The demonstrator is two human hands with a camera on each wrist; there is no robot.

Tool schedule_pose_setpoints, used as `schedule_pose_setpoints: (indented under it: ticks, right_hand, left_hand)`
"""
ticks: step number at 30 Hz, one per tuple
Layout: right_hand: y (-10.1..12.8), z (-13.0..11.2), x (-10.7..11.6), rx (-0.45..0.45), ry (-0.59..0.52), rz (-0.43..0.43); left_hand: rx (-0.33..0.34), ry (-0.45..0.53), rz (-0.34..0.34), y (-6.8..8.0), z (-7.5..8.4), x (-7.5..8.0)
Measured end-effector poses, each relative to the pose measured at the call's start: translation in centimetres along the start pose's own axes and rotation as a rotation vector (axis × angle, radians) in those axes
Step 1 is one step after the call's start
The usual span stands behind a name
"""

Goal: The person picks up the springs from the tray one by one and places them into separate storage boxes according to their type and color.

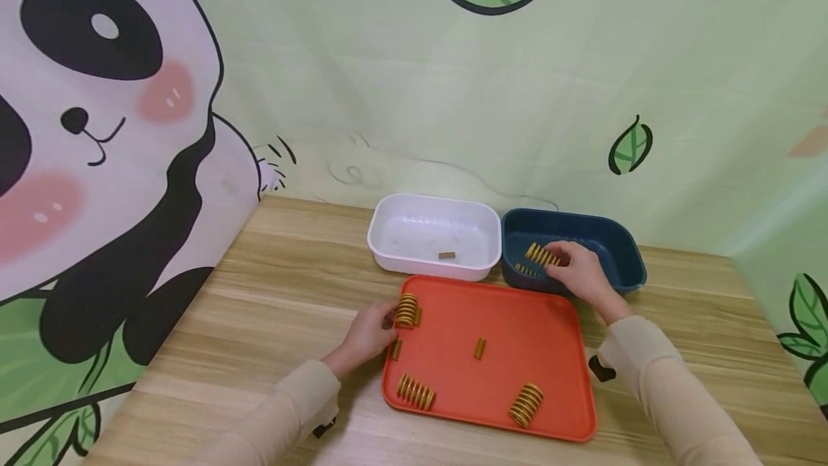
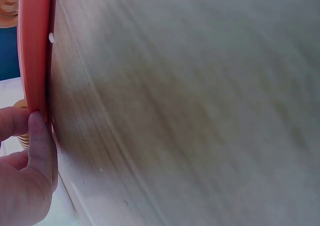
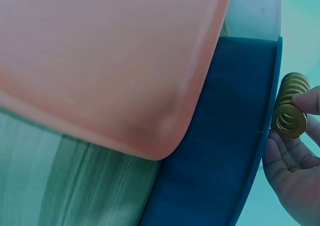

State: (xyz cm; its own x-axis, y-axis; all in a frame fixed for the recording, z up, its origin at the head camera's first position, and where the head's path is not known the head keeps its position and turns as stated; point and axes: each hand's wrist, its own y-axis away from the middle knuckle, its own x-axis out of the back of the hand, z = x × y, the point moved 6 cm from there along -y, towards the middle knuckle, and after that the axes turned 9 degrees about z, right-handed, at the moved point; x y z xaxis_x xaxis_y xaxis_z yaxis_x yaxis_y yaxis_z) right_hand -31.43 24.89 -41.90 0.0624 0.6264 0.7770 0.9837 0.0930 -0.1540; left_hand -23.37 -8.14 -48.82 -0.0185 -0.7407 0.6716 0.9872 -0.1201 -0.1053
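My right hand (image 1: 576,268) pinches a large yellow coil spring (image 1: 542,255) over the dark blue bin (image 1: 624,236). In the right wrist view, thumb and fingers close round that spring (image 3: 290,105) beside the bin's rim. A smaller spring (image 1: 525,270) lies inside the bin. My left hand (image 1: 370,333) is at the left edge of the red tray (image 1: 446,358); in the left wrist view its thumb and finger pinch the tray's rim (image 2: 34,60). A large spring (image 1: 406,310) stands right by those fingertips, with a small spring (image 1: 417,316) partly behind it.
On the tray also lie two large springs, (image 1: 416,393) at front left and another large spring (image 1: 527,405) at front right, plus small springs (image 1: 480,348) in the middle and at the left edge. A white bin (image 1: 388,261) holding one small spring (image 1: 447,255) adjoins the blue bin.
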Motion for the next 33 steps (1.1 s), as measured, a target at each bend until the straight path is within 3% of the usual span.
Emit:
schedule_pose_setpoints:
  ticks: [11, 33]
  right_hand:
    - [-0.9, 0.4, -0.4, 0.017, 0.02, 0.013]
    - [-2.2, 1.7, -1.4, -0.034, 0.005, -0.03]
  left_hand:
    - [-0.002, 0.002, 0.002, 0.1, 0.0, 0.0]
    - [-0.027, -0.022, 0.017, 0.0, -0.1, 0.0]
